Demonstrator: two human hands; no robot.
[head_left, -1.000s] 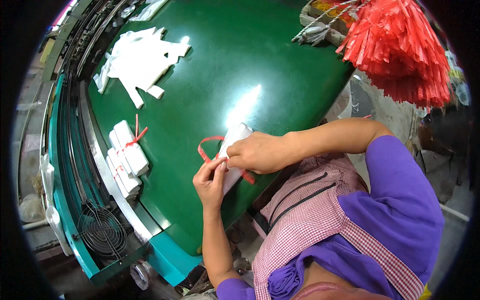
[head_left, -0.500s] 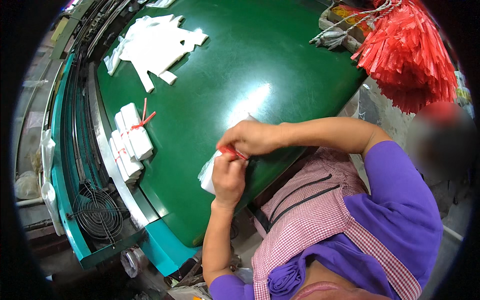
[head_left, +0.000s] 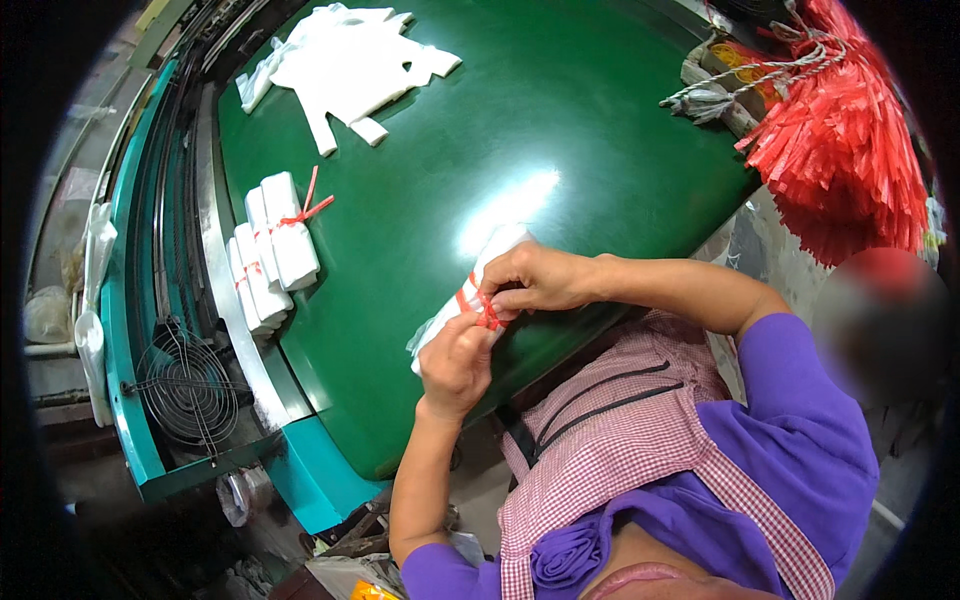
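A rolled bundle of white plastic bags (head_left: 462, 300) lies on the near edge of the green table (head_left: 560, 130), just in front of the person's chest, and both hands work on it there. A red string (head_left: 478, 305) runs around the middle of the bundle. The left hand (head_left: 455, 362) comes up from below the bundle, and its fingers are pinched together on the red string where it crosses the roll. The right hand (head_left: 535, 280) reaches in from the right side and rests over the top of the bundle, its fingertips also closed on the string, so the two hands touch each other at the knot. To the left of the bundle, near the table's left edge, lies a small stack of tied bundles (head_left: 268, 252), each a white roll with a red string around it, packed side by side. At the far side of the table from the bundle, a loose pile of flat white bags (head_left: 345, 65) is spread out. Up to the right of the bundle, past the table's edge, hangs a thick bunch of red strings (head_left: 850, 150), with some grey cord beside it. Down to the left of the bundle, below the table's left edge, a round wire fan guard (head_left: 188, 390) sits in a teal machine frame (head_left: 120, 330).
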